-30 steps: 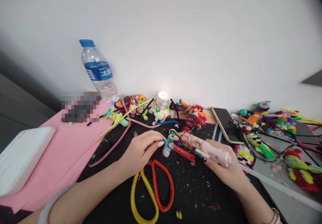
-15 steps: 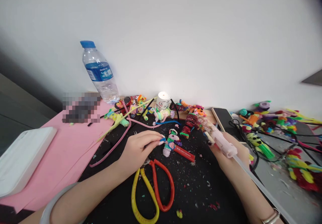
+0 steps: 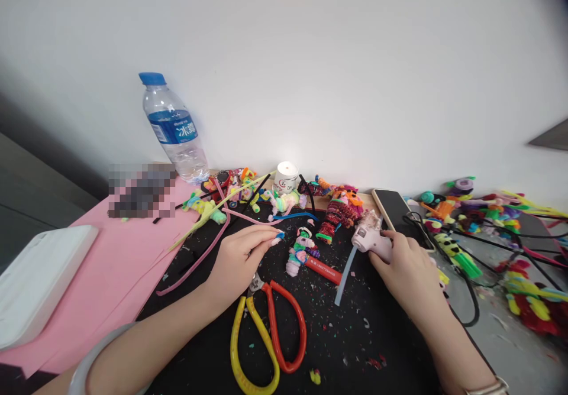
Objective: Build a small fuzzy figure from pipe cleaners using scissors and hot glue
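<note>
My left hand [image 3: 237,265] pinches a small blue fuzzy piece [image 3: 280,235] between thumb and fingertips, above the black mat [image 3: 355,353]. To the right, the fingers of my right hand [image 3: 406,268] are around the handle of a pale pink hot glue gun [image 3: 369,233], with a translucent glue stick [image 3: 346,277] sticking out of its back toward me. Between my hands lies a small pipe-cleaner figure [image 3: 299,252] in green, white and pink, touching a red strip with printed digits [image 3: 325,271]. Below my left hand rest scissors [image 3: 268,330] with one yellow and one red handle.
Several colourful pipe-cleaner figures [image 3: 339,211] line the back. A paper cup [image 3: 286,176] stands upside down by the wall, with a water bottle [image 3: 173,129] further left. A phone [image 3: 393,209] lies behind the glue gun. Pink paper [image 3: 110,265] and a white box [image 3: 48,282] are left.
My right hand has turned the glue gun, so the glue stick now points toward the mat's middle instead of along my forearm. My left hand has shifted slightly left with the blue piece.
</note>
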Available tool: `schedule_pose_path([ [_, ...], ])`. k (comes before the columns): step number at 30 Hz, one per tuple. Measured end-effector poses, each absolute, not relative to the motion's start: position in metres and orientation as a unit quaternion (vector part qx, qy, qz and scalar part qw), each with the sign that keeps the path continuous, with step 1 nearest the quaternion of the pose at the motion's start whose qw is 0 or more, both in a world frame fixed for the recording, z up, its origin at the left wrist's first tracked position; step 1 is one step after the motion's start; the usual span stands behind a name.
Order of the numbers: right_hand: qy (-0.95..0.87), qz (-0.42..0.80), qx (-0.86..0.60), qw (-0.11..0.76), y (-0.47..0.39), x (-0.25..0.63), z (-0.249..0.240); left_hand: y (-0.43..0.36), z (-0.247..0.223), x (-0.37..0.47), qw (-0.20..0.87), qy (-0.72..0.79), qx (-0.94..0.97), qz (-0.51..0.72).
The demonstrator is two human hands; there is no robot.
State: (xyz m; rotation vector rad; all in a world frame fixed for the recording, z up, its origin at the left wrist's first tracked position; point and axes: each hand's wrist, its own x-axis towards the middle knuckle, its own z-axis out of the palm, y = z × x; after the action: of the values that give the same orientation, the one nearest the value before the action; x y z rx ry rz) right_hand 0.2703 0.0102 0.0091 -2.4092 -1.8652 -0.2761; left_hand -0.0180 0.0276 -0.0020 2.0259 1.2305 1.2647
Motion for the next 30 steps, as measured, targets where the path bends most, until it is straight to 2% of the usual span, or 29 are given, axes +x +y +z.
schedule_pose_path([
  [3, -0.605, -0.127, -0.781, 0.087, 0.009, 0.269, 0.009, 0.028, -0.003, -0.018, 0.229, 0.455, 0.73, 0.456],
  [8, -0.658, -0.115, -0.684, 0.293, 0.006, 0.253, 0.022, 0.029, -0.002, -0.019, 0.25, 0.474, 0.714, 0.452],
  [10, -0.68, -0.086, -0.642, 0.344, 0.0, 0.239, 0.028, 0.03, -0.001, -0.019, 0.261, 0.478, 0.707, 0.451],
  [12, -0.738, 0.001, -0.576, 0.351, -0.01, 0.219, 0.033, 0.031, 0.0, -0.019, 0.269, 0.484, 0.699, 0.452],
  [15, -0.805, 0.118, -0.524, 0.251, -0.031, 0.183, 0.033, 0.031, 0.001, -0.02, 0.271, 0.494, 0.689, 0.457],
  [23, -0.815, 0.159, -0.555, -0.049, -0.053, 0.112, 0.033, 0.034, 0.002, -0.024, 0.252, 0.522, 0.674, 0.457],
  [27, -0.781, 0.192, -0.585, -0.106, -0.043, 0.11, 0.042, 0.035, 0.001, -0.026, 0.255, 0.529, 0.659, 0.471],
  [30, -0.792, 0.204, -0.57, -0.084, -0.04, 0.12, 0.045, 0.037, 0.003, -0.028, 0.275, 0.532, 0.635, 0.487],
])
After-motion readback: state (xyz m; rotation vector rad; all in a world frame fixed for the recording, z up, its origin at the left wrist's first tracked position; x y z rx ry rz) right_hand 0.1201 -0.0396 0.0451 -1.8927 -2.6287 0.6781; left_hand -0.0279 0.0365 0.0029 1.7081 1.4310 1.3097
